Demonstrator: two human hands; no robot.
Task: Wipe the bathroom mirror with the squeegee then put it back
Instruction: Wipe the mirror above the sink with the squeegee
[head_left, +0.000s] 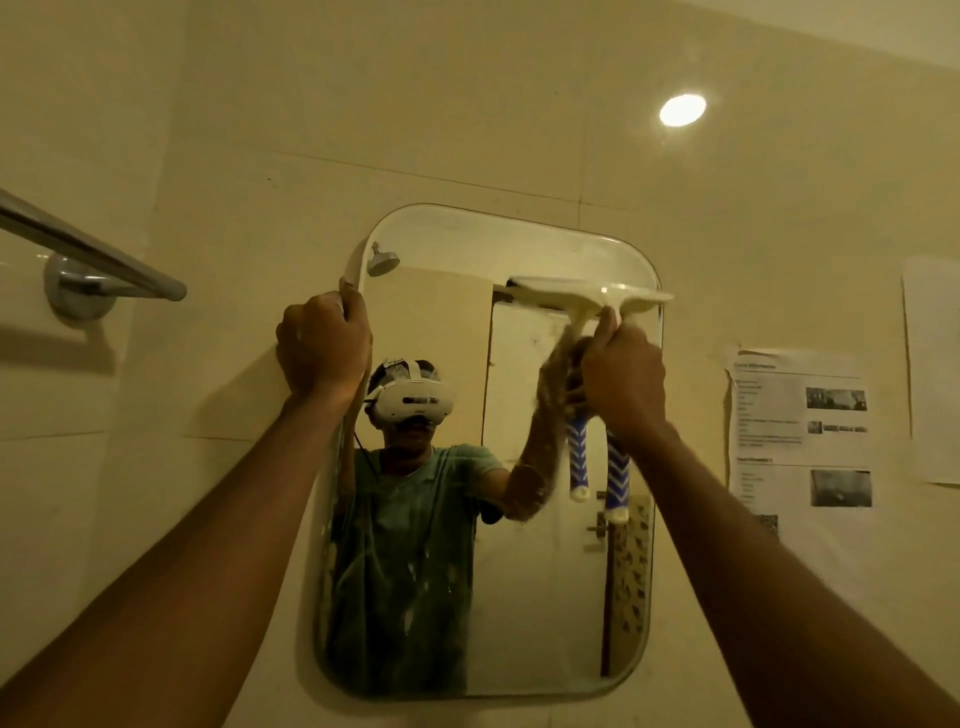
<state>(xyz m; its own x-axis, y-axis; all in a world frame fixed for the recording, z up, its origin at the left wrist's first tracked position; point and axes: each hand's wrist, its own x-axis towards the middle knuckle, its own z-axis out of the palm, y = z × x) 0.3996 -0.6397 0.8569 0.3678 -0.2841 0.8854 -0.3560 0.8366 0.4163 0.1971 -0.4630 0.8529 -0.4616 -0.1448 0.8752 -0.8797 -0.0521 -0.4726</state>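
1. Hanging on the wall, the mirror (540, 571) is gripped at its upper left edge by the left hand (324, 345); tugging could shift it.
2. The squeegee (587, 293) lies against the glass at upper right, its handle clenched in the right hand (623, 379); a tilted blade may leave streaks.
3. No container shows.
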